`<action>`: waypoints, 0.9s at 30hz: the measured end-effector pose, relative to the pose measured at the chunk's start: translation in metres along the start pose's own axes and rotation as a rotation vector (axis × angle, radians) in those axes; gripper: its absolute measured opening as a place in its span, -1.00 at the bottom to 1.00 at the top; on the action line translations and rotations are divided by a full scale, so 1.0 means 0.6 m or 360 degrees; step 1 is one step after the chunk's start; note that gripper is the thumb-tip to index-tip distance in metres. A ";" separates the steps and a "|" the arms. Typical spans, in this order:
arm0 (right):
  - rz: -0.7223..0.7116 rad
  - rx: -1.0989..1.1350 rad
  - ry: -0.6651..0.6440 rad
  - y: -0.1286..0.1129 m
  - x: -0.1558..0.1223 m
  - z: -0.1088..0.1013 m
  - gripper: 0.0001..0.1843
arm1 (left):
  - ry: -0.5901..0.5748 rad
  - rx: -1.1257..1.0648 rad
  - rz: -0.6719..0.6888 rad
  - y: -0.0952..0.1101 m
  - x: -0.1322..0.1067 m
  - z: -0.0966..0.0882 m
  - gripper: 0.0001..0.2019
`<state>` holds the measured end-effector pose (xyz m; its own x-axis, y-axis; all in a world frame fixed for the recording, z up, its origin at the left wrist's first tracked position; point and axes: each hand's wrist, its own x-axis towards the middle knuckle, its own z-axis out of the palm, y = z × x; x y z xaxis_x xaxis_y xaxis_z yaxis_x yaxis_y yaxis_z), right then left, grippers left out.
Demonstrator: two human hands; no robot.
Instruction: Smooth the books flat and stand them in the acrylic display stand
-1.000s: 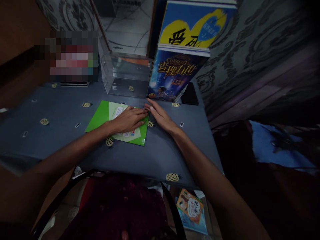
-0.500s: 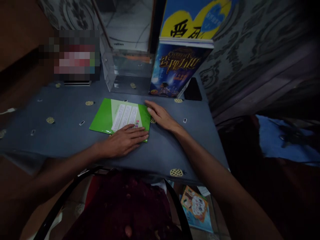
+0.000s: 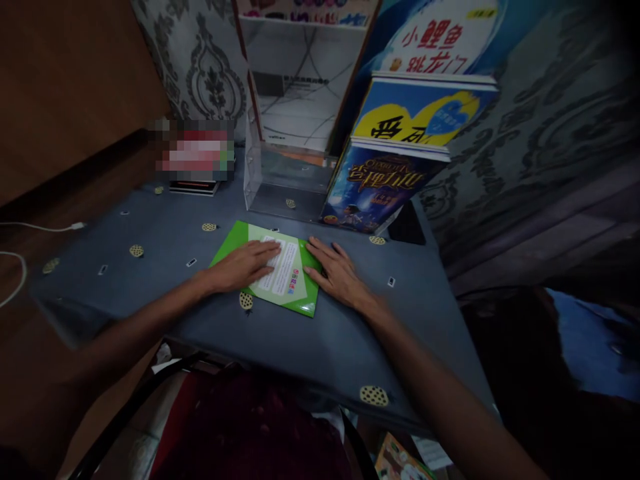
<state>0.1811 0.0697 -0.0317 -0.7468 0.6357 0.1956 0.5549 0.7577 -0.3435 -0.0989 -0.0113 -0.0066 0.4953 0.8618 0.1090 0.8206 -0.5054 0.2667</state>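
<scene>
A thin green book (image 3: 305, 297) with pale text panels lies flat on the cloth-covered table (image 3: 280, 340). My left hand (image 3: 245, 265) rests flat across the book's left part, fingers stretched over its cover. At the book's right edge lies my right hand (image 3: 339, 270), its fingers extended and a little apart, the thumb touching the green cover. Neither hand is wrapped round anything. Part of the book is hidden under my left hand.
Behind the book stands a clear acrylic rack (image 3: 285, 197), with a blue storybook (image 3: 373, 183) and more books at its right. A dark phone-like slab (image 3: 407, 223) lies beside them. A blurred stack (image 3: 195, 157) sits back left. A white cable (image 3: 45, 228) hangs at left.
My left hand has moved from the book's near right corner to its left part. The right hand stays at the right edge, thumb now on the cover. The camera view has shifted.
</scene>
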 end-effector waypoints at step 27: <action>0.0056 -0.0002 -0.0005 -0.056 0.044 0.043 -0.35 | 0.0187 0.0096 -0.0431 -0.077 -0.013 0.000 -0.49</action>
<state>0.1334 0.0575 -0.0385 -0.7279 0.6616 0.1803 0.5816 0.7349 -0.3489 -0.1404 0.0053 -0.0198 0.2224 0.9629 0.1526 0.9356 -0.2548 0.2445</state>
